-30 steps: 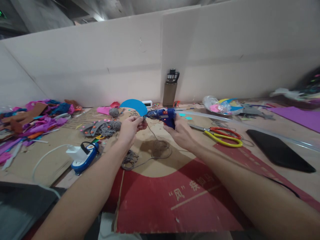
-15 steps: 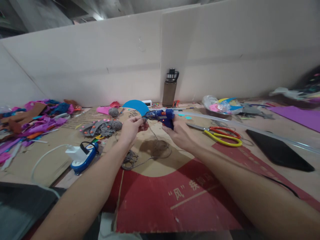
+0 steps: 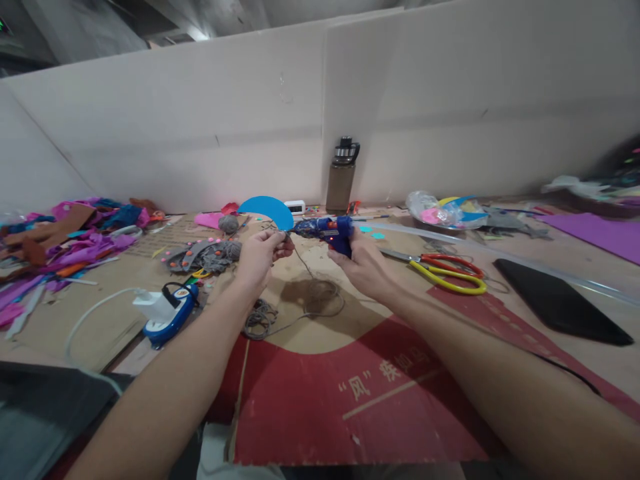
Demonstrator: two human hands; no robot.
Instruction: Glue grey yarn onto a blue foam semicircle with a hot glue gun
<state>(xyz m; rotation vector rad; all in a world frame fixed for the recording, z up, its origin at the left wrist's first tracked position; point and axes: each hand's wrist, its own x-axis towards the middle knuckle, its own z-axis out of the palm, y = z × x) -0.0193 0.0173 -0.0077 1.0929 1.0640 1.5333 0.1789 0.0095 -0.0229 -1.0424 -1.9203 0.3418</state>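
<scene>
Centrally in the frame, above a red-and-tan cardboard sheet (image 3: 300, 400), the right hand (image 3: 364, 264) grips a blue plastic glue gun (image 3: 327, 229); the left hand (image 3: 260, 259) pinches a flat bright-blue crescent (image 3: 267, 209), thin grey yarn (image 3: 303, 260) trailing beneath. A steady nozzle (image 3: 297, 230), clear of the fingers (image 3: 274, 239), likely serves best.

Upright bottle (image 3: 341, 187), scissors (image 3: 426, 259) near black slab (image 3: 560, 303), purple sheet (image 3: 597, 237), power strip (image 3: 173, 325)

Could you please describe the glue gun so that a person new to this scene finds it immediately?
Start from the dark bottle before the pale wall panels. Below it in the picture, the right hand grips the glue gun. Unlike the flat, lighter blue piece near its tip, it is dark blue, with a long clear stick trailing from its back.
</scene>
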